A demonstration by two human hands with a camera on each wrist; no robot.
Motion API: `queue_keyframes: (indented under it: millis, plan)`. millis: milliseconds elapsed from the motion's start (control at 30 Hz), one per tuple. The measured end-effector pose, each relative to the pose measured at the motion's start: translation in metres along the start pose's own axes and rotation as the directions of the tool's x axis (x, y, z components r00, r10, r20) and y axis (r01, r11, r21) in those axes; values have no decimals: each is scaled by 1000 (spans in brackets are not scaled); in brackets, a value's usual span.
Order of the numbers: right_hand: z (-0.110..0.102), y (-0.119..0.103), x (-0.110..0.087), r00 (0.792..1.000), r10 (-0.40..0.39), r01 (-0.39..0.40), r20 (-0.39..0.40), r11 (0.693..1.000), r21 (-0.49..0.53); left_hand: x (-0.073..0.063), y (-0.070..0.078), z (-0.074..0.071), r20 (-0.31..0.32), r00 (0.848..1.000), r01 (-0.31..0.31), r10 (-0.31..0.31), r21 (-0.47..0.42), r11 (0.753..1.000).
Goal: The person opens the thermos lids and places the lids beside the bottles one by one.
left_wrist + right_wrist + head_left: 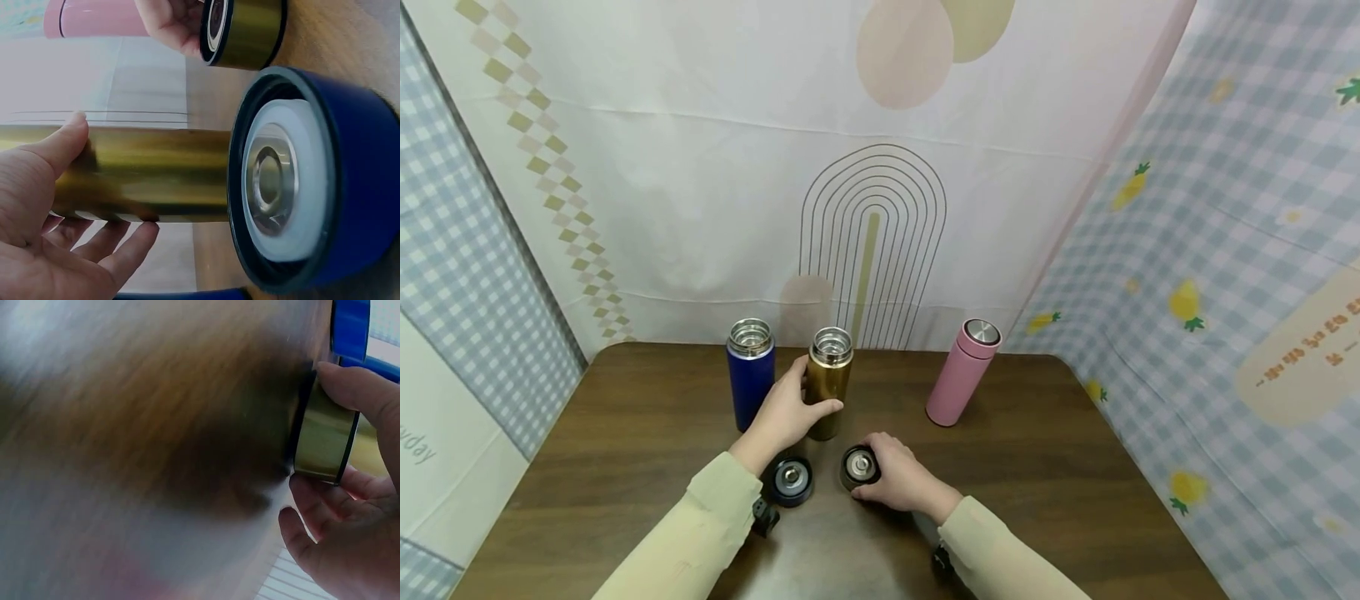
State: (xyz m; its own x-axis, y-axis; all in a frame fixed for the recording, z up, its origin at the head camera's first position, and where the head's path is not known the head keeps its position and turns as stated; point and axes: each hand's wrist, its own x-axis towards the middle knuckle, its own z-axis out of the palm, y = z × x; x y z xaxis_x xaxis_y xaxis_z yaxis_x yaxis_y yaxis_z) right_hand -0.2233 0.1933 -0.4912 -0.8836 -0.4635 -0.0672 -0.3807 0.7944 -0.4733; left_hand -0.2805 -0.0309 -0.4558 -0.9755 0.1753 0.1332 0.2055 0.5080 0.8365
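A gold thermos [829, 382] stands upright and uncapped, its steel mouth showing. My left hand [784, 414] grips its body, thumb on one side and fingers round the other. Nearer to me, the right hand [901, 477] holds the gold thermos lid [325, 434] between thumb and fingers, down at the tabletop. The lid's inner side faces up. Just below the left hand lies a dark blue lid [356, 169], also inner side up. To the left of the gold thermos stands an uncapped blue thermos [751, 379], partly behind the left hand.
A pink thermos [958, 379] with its steel-topped cap on stands at the right of the brown wooden table [1075, 492]. Patterned cloth hangs [715, 208] right behind the table's far edge, and checked cloth [1150, 275] hangs on the right side.
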Motion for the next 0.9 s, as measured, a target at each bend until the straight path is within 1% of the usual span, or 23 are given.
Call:
queue_keyframes:
  millis: [233,433,567,900]
  plan:
    - [1,-3,2,1000,10,-9,2,999,-43,16,1,8,37,999,29,-29,-15,999]
    - [0,-4,2,1000,16,-14,20,997,-73,29,1,12,45,999,18,-17,-31,999]
    - [0,-5,1,1000,12,-10,18,997,-74,32,0,13,46,999,20,-18,-33,999]
    - [0,-3,2,1000,13,-12,10,997,-79,32,1,15,51,998,33,-31,-46,998]
